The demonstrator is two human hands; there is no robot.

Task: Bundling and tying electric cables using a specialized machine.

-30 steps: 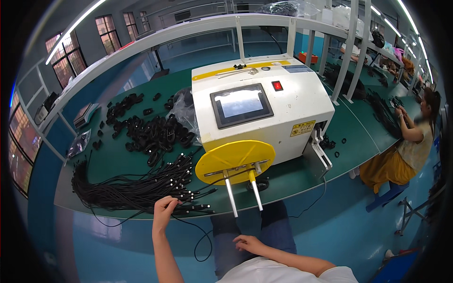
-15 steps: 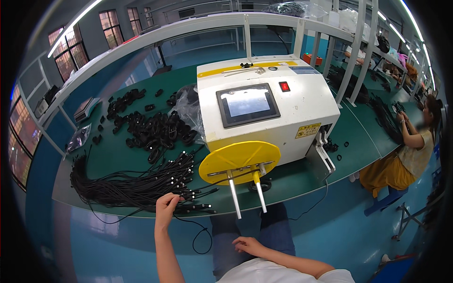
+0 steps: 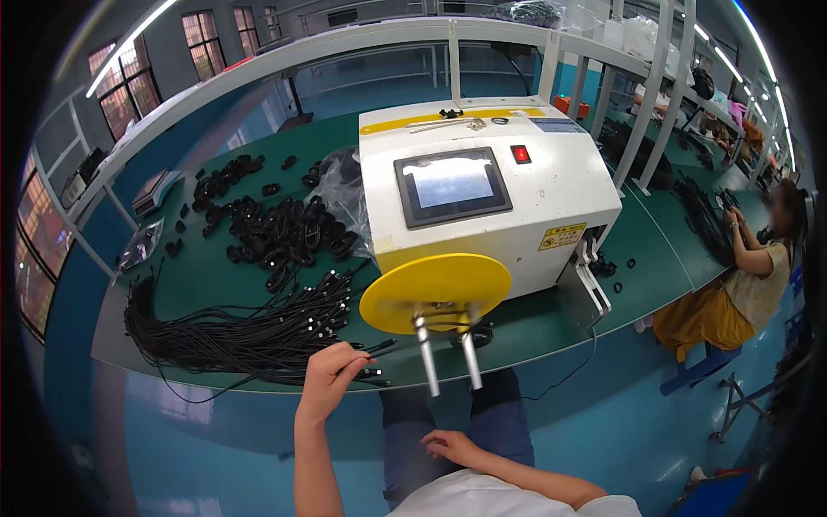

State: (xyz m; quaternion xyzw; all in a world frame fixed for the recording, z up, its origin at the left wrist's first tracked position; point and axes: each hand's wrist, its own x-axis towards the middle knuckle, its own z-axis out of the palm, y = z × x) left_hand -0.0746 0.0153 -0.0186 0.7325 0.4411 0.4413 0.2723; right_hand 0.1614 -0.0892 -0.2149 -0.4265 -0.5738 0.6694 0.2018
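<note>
In front of me stands a white winding machine with a touchscreen (image 3: 452,185) and a yellow disc (image 3: 435,289). Two metal posts (image 3: 427,358) stick out from the disc, with black cable around them; they look blurred. Left of the disc, at the table's front edge, my left hand (image 3: 332,379) is closed in a pinch on a black cable, most of it hidden by the fingers. Just beside that hand lies a heap of black cables (image 3: 233,340) with pale connector ends. Over my lap rests my right hand (image 3: 452,448), holding nothing, its fingers loosely bent and apart.
Several coiled black cables (image 3: 276,233) lie on the green table (image 3: 198,289) beside a clear plastic bag (image 3: 340,194). A metal shelf frame (image 3: 345,43) spans the back. At the right, a co-worker (image 3: 758,267) sits handling black cables.
My left hand has moved right, closer to the disc. The disc and its posts have turned. The cable loop that hung below the table edge has gone. My right hand stays put.
</note>
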